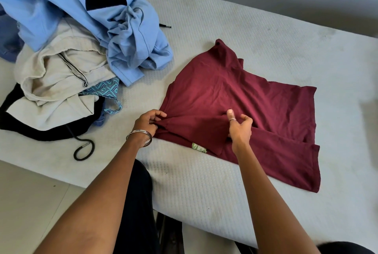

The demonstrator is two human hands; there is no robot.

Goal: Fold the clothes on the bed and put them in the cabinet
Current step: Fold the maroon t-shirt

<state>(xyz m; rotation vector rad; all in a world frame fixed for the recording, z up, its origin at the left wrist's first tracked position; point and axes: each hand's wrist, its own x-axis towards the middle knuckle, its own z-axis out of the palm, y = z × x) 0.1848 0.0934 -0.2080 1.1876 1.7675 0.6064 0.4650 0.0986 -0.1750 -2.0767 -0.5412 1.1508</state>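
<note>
Task early, by look of it: maroon shirt (235,94) spread on bed (266,34), first fold only begun; nothing folded in sight, cabinet not in view

Pile left to do, well apart to left: blue hoodie (61,2), cream garment (61,65), others beneath

Left hand (147,123): fingers curled, pinching bunched near corner of shirt

Right hand (239,129): thumb and fingers clamped on raised flap at shirt's near edge, index finger up; label (198,147) showing just beside

Shirt's far half flat, untouched
</note>
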